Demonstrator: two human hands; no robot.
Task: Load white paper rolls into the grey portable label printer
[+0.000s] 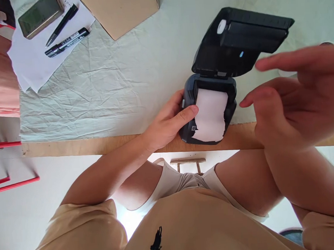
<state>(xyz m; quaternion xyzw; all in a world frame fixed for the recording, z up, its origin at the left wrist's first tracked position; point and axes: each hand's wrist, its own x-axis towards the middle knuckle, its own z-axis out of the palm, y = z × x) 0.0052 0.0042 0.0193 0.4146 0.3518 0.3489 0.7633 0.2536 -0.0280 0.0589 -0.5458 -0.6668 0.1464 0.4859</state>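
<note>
A small black receipt printer (191, 133) is tilted at the table's front edge, its lid (236, 47) swung up and away from me. Inside the compartment lies white paper (212, 112) with a ragged near end. My left hand (174, 118) grips the printer's left side, the thumb over the rim by the paper. To the right of the printer, my right hand (293, 93) hovers with its fingers apart and nothing between them. One of its fingertips is close to the lid's lower edge. A pale round object behind that hand is mostly hidden.
At the back left, white sheets (27, 70) carry a phone-like device (40, 15), a pen (62, 25) and a black marker (66, 42). A cardboard box (124, 8) stands at the back. The cloth-covered table has a wooden front edge (71, 147). Red metal bars (13, 185) are at far left.
</note>
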